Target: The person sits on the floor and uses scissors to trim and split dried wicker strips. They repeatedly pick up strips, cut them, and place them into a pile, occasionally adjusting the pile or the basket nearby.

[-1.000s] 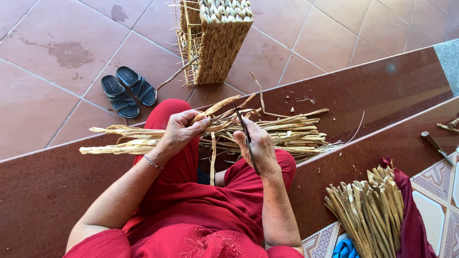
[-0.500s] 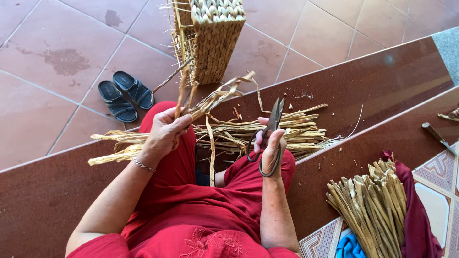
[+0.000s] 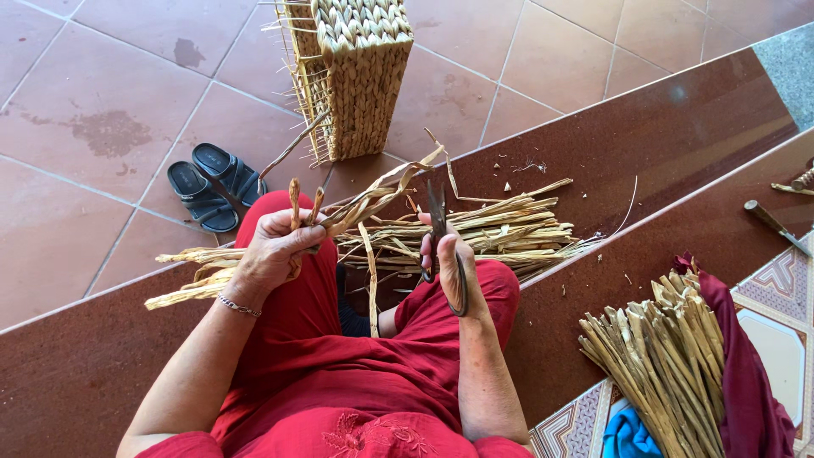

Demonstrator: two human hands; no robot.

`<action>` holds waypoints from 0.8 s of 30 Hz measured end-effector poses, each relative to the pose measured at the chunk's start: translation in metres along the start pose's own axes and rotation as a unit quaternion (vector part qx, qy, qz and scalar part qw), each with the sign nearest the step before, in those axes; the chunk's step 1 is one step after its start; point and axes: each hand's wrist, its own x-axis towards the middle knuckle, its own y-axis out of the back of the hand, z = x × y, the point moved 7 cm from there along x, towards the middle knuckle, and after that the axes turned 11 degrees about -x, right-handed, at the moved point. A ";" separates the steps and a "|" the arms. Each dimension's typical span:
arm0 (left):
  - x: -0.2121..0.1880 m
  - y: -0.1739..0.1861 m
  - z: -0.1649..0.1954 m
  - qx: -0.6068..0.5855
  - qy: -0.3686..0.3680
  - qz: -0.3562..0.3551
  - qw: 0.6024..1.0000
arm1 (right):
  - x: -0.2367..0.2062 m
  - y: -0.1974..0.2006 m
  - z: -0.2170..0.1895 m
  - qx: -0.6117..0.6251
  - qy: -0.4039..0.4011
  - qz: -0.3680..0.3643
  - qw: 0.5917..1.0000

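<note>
While left hand (image 3: 275, 246) stays clamped on dried reed strands (image 3: 373, 197) over lap, right hand (image 3: 449, 254) — fist closed on shears (image 3: 441, 233) — has lifted blades upright; cutting paused, strands raised slightly — woven basket (image 3: 360, 76) beyond.

Seated in red, the person is reaching both bare forearms forward over the knees. The left hand (image 3: 275, 250), a thin bracelet at its wrist, is curling its fingers into a tight grip, while the right hand (image 3: 449, 259) is closing round a handle, knuckles upward.
</note>
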 end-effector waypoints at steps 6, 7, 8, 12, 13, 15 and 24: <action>-0.002 -0.008 -0.003 0.045 -0.031 -0.061 0.997 | 0.006 -0.002 0.003 -0.062 -0.013 -0.022 0.998; -0.003 -0.008 -0.004 0.061 -0.028 -0.062 0.996 | 0.006 -0.003 0.004 -0.068 -0.024 -0.033 0.997; -0.004 -0.008 -0.006 0.076 -0.023 -0.062 0.995 | 0.005 -0.004 0.006 -0.073 -0.037 -0.043 0.996; -0.006 -0.012 -0.004 0.069 -0.060 -0.103 0.991 | 0.001 -0.006 0.019 -0.106 -0.101 -0.078 0.986; -0.006 -0.014 -0.004 0.082 -0.062 -0.120 0.987 | 0.002 -0.007 0.020 -0.073 -0.089 -0.082 0.990; -0.007 -0.015 -0.008 0.097 -0.056 -0.144 0.983 | 0.005 -0.008 0.023 -0.008 -0.068 -0.091 0.994; -0.004 -0.007 -0.019 0.098 -0.045 -0.150 0.983 | 0.017 -0.001 0.056 -0.020 -0.064 0.005 0.998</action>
